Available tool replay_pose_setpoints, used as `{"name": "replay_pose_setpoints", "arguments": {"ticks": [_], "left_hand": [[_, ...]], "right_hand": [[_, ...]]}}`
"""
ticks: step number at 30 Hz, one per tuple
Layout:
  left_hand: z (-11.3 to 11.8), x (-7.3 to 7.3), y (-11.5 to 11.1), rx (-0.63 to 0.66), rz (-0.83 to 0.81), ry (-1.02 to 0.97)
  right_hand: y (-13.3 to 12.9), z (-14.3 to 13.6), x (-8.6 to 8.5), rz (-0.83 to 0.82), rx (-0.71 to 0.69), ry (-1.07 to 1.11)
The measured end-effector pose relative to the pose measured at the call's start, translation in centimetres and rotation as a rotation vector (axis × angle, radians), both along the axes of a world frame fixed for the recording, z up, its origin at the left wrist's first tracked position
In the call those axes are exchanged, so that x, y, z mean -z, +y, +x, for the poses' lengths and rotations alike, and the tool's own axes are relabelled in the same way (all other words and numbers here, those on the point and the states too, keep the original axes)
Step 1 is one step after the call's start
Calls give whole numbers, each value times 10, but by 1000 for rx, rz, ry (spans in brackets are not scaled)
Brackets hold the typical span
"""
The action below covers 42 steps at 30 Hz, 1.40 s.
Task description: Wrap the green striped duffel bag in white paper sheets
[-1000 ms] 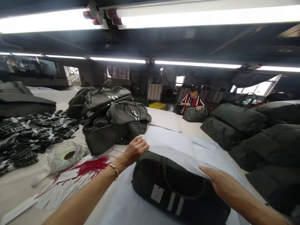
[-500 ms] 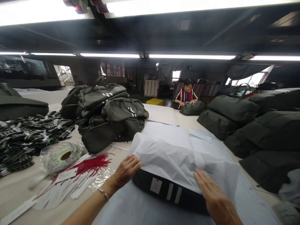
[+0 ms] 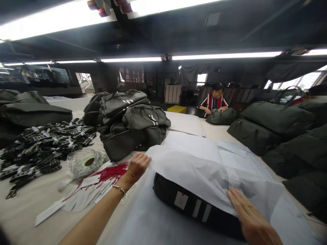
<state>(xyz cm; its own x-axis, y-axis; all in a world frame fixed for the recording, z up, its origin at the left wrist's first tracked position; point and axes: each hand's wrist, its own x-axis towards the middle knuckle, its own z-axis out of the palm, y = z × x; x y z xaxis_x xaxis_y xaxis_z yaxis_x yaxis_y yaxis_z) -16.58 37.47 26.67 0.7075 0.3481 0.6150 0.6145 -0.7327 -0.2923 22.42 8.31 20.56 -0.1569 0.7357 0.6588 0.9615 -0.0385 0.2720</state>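
Observation:
A dark duffel bag [image 3: 168, 195] lies in front of me with a thin white wrapping sheet [image 3: 189, 166] over its top. On the bag's near side are two white stripes and a white hang tag [image 3: 181, 199]. My left hand [image 3: 138, 166] pinches the sheet's left corner and holds it up, off the bag's end. Flat on the sheet's right part, near its front edge, rests my right hand [image 3: 251, 214], fingers stretched out. Whether the sheet is single or part of a sleeve, I cannot tell.
Dark duffel bags are piled at centre left [image 3: 133, 132] and on the right [image 3: 270, 126]. Bundled black straps [image 3: 48, 146], a roll in clear plastic [image 3: 87, 163] and tags with red strings [image 3: 87, 194] lie left. Across the table a person [image 3: 214, 102] handles another bag.
My left hand has lifted the sheet's left corner up, baring more of the bag's left end. My right hand stays flat on the sheet. The view has turned slightly left.

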Motion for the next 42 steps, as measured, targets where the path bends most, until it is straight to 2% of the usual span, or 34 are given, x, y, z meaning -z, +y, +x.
{"name": "replay_pose_setpoints", "arguments": {"ticks": [3,6,9,11,12,14,16,18,19,21,22,24,26,28,30,33,35,38,42], "left_hand": [[-15,7,-13,31,-13,85],[-22,26,-21,43,-43,126],[-26,44,-18,57,-83,153],[-32,48,-10,47,-107,164],[-35,45,-5,29,-116,163],[-35,28,7,-26,-121,143],[-20,-2,17,-80,-109,95],[14,-36,21,-65,-106,33],[38,-51,19,-2,-128,-1],[89,-70,10,195,-184,55],[112,-73,3,275,-215,108],[148,-66,-12,398,-289,235],[166,-46,-24,461,-363,326],[170,-26,-30,467,-408,359],[166,-12,-34,441,-409,347],[160,-8,-37,418,-355,306],[158,-8,-40,415,-305,266],[158,-5,-45,407,-242,213],[159,3,-47,388,-207,193]], "right_hand": [[-3,-7,-3,-14,7,27],[-6,-17,-10,-22,32,20],[-5,-25,-15,-12,57,-1],[-5,-27,-16,-7,68,-9],[-5,-27,-16,-3,71,-10],[-5,-27,-17,-2,77,-5],[-6,-28,-18,-17,73,8],[-8,-29,-19,-33,75,26],[-8,-30,-19,-37,78,34],[-11,-31,-17,-44,92,48],[-13,-31,-15,-49,96,52],[-20,-31,-12,-70,86,57],[-29,-31,-13,-93,55,74],[-37,-30,-21,-91,39,133],[-37,-28,-37,-50,49,221],[-17,-22,-66,9,52,282],[4,-14,-77,1,39,241],[31,2,-70,-71,24,139],[41,19,-41,-149,-7,89]]}}
